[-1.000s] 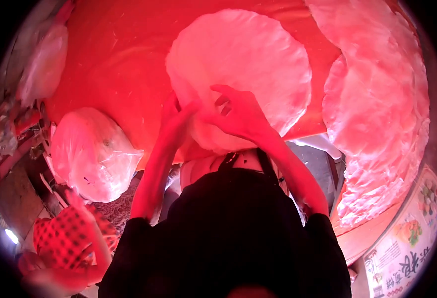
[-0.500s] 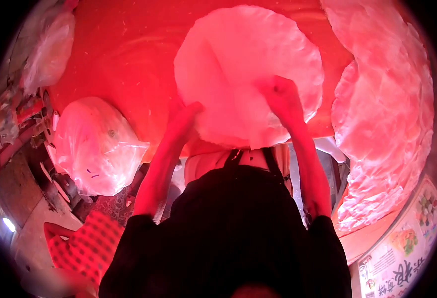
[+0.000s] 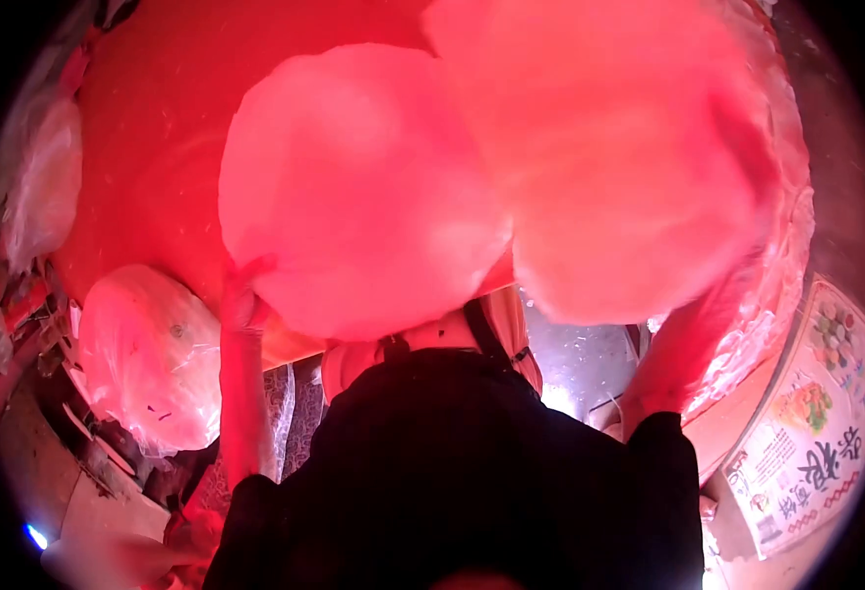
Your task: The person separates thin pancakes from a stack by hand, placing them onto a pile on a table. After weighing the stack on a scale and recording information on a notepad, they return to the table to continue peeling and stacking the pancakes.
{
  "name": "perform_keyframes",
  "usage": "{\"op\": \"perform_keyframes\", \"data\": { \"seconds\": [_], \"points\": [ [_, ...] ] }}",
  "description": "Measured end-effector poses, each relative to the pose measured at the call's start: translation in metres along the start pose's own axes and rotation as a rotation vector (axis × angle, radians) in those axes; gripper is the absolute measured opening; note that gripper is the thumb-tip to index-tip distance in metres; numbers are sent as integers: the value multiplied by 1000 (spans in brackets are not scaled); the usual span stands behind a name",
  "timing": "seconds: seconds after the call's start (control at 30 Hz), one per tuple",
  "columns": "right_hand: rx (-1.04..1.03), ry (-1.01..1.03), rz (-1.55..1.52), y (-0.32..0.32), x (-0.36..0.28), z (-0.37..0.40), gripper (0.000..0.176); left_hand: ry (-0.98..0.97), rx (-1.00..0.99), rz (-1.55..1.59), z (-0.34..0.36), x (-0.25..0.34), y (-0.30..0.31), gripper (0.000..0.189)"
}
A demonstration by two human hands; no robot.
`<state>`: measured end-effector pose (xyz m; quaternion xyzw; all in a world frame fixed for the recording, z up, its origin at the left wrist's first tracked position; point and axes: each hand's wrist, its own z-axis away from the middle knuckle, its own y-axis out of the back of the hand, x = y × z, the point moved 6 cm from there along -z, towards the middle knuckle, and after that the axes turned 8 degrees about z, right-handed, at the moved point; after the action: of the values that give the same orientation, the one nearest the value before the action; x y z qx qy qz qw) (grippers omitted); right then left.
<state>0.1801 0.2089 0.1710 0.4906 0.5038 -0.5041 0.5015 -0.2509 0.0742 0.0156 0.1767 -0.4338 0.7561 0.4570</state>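
Observation:
Two thin round pancakes lie side by side before me, overlapping slightly. At the lower left rim of the left pancake [image 3: 363, 197] is my left hand [image 3: 246, 285], its thumb over the edge and its other fingers hidden. The right pancake [image 3: 609, 187] is raised and smeared by motion, spread over part of the pile [image 3: 796, 226] at the right. My right hand [image 3: 742, 265] is at its right side, blurred and mostly covered by the sheet; it appears to grip the sheet there.
A red-lit table [image 3: 147, 128] lies under the pancakes. On its left front edge sits a clear plastic bag [image 3: 147, 354] with pale contents; another bag [image 3: 49, 187] is farther back. A printed sheet with food pictures [image 3: 801, 423] is at the lower right.
My right hand has swung right with a pancake, uncovering another one beneath. My left hand has moved left along the sheets. The view has shifted, and the person in checks at lower left is mostly hidden.

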Motion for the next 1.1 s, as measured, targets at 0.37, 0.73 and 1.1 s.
{"op": "perform_keyframes", "data": {
  "seconds": [0.37,0.73,1.1],
  "points": [
    [276,260,-220,81,-99,12,26,27,-225,88,18,-16,-1,52],
    [376,-558,-529,70,252,190,26,-108,-69,141,24,-26,32,50],
    [-211,-267,140,-218,148,135,39,-54,-63,-315,10,-14,-17,34]
  ]
}}
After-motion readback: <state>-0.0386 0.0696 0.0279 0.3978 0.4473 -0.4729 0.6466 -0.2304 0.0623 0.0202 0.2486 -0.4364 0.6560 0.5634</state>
